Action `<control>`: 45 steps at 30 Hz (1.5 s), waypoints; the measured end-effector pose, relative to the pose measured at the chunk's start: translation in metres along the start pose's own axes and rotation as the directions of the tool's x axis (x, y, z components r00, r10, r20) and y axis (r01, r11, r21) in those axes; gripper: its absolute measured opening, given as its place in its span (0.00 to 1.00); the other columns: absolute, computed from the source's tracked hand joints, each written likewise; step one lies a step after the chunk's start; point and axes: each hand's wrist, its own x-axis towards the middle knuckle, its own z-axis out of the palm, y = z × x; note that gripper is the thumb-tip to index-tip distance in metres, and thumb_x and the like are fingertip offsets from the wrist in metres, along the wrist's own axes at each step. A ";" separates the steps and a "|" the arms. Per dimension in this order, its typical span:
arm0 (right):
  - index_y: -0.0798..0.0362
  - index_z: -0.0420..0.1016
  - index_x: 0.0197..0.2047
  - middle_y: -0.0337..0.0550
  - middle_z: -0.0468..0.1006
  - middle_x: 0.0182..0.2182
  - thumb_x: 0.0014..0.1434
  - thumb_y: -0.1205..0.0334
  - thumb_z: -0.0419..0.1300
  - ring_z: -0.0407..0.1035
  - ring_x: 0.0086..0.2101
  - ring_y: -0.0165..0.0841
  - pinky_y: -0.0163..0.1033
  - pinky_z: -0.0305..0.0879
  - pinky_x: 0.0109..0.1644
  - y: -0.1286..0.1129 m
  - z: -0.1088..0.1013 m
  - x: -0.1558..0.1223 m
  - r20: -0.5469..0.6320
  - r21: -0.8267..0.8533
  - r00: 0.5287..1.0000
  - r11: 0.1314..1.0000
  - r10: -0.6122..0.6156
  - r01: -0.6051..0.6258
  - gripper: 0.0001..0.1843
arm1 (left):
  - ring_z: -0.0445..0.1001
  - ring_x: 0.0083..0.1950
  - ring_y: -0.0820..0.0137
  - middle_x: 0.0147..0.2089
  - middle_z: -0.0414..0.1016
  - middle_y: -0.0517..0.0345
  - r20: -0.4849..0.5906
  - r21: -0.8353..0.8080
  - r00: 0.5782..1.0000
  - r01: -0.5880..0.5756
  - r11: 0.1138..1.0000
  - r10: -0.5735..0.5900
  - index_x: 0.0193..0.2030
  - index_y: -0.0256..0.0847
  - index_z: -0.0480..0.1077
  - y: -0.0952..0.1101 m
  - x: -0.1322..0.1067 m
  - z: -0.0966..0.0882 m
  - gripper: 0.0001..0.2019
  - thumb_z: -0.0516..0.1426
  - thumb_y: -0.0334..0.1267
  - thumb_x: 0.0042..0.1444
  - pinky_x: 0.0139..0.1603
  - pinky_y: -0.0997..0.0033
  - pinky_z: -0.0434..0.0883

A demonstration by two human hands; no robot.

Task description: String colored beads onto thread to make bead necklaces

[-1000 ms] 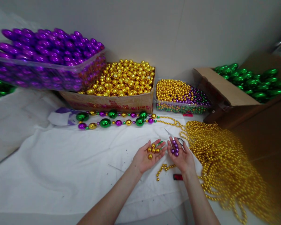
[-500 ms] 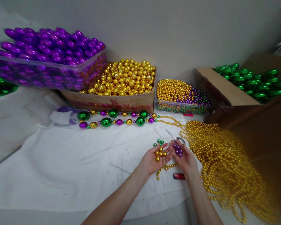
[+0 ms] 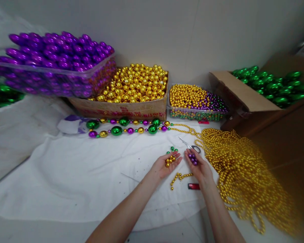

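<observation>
Several round gold beads (image 3: 169, 160) rest in the upturned palm of my left hand (image 3: 164, 167), its fingers stretched to the right. My right hand (image 3: 199, 168) cups several purple beads (image 3: 193, 159) near its fingertips. A small gap separates the two hands. Loose green beads (image 3: 172, 149) lie on the white cloth (image 3: 91, 175) just beyond my left fingers. Behind my right fingertips is a pair of scissors (image 3: 192, 146) with dark handles. A short gold bead strand (image 3: 178, 176) lies between my wrists, and a red and black object (image 3: 193, 186) sits by my right wrist.
A large-bead necklace (image 3: 130, 130) stretches along the back. Behind it stand a purple bead tub (image 3: 86, 72), a box of gold beads (image 3: 121, 109) and a mixed bead container (image 3: 197, 115). Gold bead strands (image 3: 243, 175) pile up at right, beside a box of green beads (image 3: 245, 91).
My hands have moved slightly apart, the left one shifting left. The gold beads have rolled closer together in my left palm. The camera view has shifted a little.
</observation>
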 end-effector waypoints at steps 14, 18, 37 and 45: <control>0.56 0.79 0.40 0.52 0.77 0.47 0.57 0.49 0.60 0.68 0.52 0.44 0.54 0.59 0.60 -0.004 -0.001 -0.003 0.100 -0.127 0.994 0.990 -0.042 0.054 0.18 | 0.74 0.51 0.54 0.45 0.76 0.37 0.110 -0.043 0.994 0.028 0.999 -0.023 0.46 0.25 0.70 -0.009 0.003 0.003 0.15 0.50 0.36 0.61 0.50 0.61 0.72; 0.52 0.78 0.41 0.47 0.78 0.46 0.52 0.56 0.65 0.69 0.51 0.41 0.52 0.60 0.61 -0.006 0.001 0.001 0.142 -0.230 0.987 0.968 -0.071 0.103 0.14 | 0.75 0.50 0.55 0.45 0.76 0.37 0.156 -0.015 0.987 0.045 0.999 -0.042 0.47 0.26 0.69 -0.009 0.005 0.004 0.17 0.49 0.40 0.62 0.50 0.60 0.72; 0.50 0.75 0.40 0.51 0.72 0.42 0.47 0.72 0.55 0.61 0.45 0.47 0.58 0.54 0.55 0.019 -0.016 0.016 0.644 -0.749 0.717 -0.028 -0.265 0.662 0.16 | 0.62 0.50 0.55 0.49 0.68 0.44 0.542 0.830 0.709 -0.367 -0.421 0.451 0.45 0.39 0.68 -0.044 0.024 0.000 0.12 0.48 0.29 0.56 0.52 0.53 0.60; 0.49 0.75 0.47 0.53 0.77 0.43 0.46 0.65 0.56 0.71 0.41 0.48 0.48 0.67 0.42 0.013 -0.099 0.082 0.920 -0.324 0.391 -0.626 -0.033 0.709 0.23 | 0.69 0.41 0.59 0.43 0.73 0.46 0.826 0.361 0.530 -0.238 -0.902 0.191 0.47 0.37 0.67 -0.042 0.046 -0.024 0.14 0.54 0.40 0.55 0.37 0.60 0.63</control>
